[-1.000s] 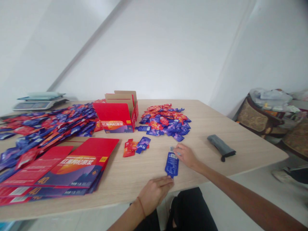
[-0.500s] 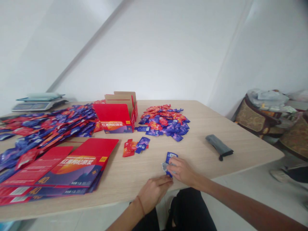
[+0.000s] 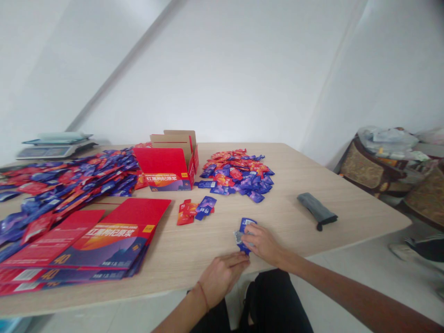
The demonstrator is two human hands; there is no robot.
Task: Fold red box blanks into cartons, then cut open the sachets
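A blue sachet (image 3: 247, 223) lies on the table near the front edge. My right hand (image 3: 263, 244) is over it, fingers curled on a small crumpled greyish cloth or tissue (image 3: 239, 237) that rests against the sachet. My left hand (image 3: 222, 273) lies with its fingers stretched out at the sachet's near end. Its fingertips appear to touch that end; whether they press on it is hard to see. Beyond my hands lie a blue sachet (image 3: 206, 207) and several red ones (image 3: 186, 213) in a small loose group.
A mixed sachet pile (image 3: 239, 173) lies beyond the hands. An open red carton (image 3: 164, 166) stands left of it. Flattened cartons (image 3: 107, 240) are stacked at front left, before a larger sachet heap (image 3: 86, 173). A scale (image 3: 52, 150) sits behind. A grey pouch (image 3: 316, 210) lies right.
The view has shifted very slightly. My right hand still works at the blue sachet with the greyish cloth or tissue, moved only a little. My left hand stays in place.
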